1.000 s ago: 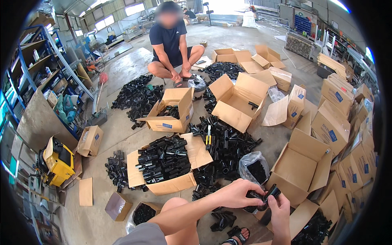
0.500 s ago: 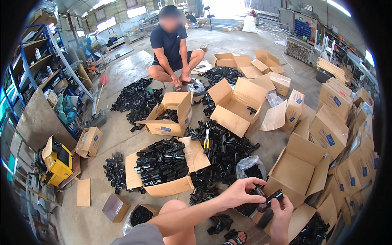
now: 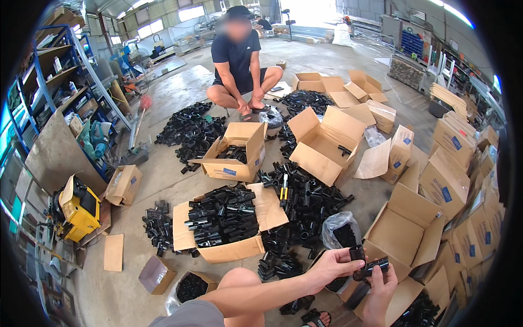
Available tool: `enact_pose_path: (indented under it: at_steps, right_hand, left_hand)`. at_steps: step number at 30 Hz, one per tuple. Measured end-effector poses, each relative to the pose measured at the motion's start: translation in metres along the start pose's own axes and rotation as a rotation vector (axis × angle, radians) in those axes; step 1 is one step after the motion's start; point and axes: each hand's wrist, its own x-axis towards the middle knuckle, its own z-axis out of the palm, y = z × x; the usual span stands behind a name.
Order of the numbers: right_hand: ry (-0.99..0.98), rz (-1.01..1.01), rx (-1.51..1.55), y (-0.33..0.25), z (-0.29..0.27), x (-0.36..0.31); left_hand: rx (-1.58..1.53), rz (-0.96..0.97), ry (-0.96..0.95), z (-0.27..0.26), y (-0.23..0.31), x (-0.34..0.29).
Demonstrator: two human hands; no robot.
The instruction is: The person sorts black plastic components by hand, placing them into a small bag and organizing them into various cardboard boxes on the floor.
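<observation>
**Two hands hold black plastic pieces over the floor**

The left hand [image 3: 332, 267] is closed around a small black piece [image 3: 357, 254], with its fingers pinched on it. The right hand [image 3: 381, 286] comes up from below and grips a second black piece [image 3: 376, 266]. The two pieces touch each other between the hands. They are near the person, at the lower right of the scene, above a knee [image 3: 239, 278].

Just behind the hands is a clear plastic bag [image 3: 340, 229] with more black pieces in it. To the right of it stands an open brown box [image 3: 406, 231]. To the left is a big open box [image 3: 220, 223] filled with black pieces. A large heap of black pieces [image 3: 308, 204] lies on the grey floor [image 3: 163, 185] between these boxes, and yellow pliers [image 3: 284, 188] rest on top of the heap.

Farther off, another person in a dark shirt [image 3: 238, 52] squats on the floor with more open boxes and another heap of pieces [image 3: 188, 128] close by. Many closed brown boxes [image 3: 463, 180] are stacked on the right. On the left stand blue shelves [image 3: 41, 92] and a yellow machine [image 3: 79, 210].
</observation>
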Motion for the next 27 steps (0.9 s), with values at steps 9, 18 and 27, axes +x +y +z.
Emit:
enact_pose_path:
  at_steps: [9,18,27]
  right_hand:
    - [-0.084,-0.011,-0.027,0.002,0.001,0.001]
    - [0.428,-0.771,0.002,-0.001,-0.049,0.023]
    - [0.352,-0.490,-0.537,-0.054,-0.047,0.017]
  left_hand:
    - [0.062,0.087,0.007,-0.004,0.006,-0.004]
    - [0.034,0.125,-0.036,-0.005,0.019,-0.004]
    - [0.250,0.296,0.020,-0.020,0.040,-0.004]
